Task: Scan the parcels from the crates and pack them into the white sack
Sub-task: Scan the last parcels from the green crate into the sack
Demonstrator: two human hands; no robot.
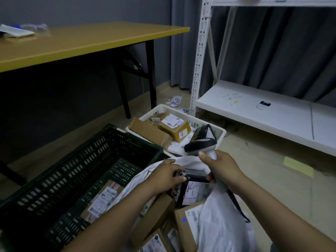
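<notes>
In the head view a dark parcel is pinched at its top edge by the curled fingers of the left hand, hanging just below them in the mouth of the white sack — apparently being lowered onto boxes already packed. The scanner is held aside by the right hand, fingers wrapped round its handle and its head raised beyond the knuckles — likely kept clear while more parcels wait in the white crate farther beyond.

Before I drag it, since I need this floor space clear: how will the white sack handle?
Probably floppy: the white sack lies in soft folds and holds no shape. Likely heavy to drag, since cardboard boxes appear to sit inside it. Its open mouth might let them spill.
</notes>
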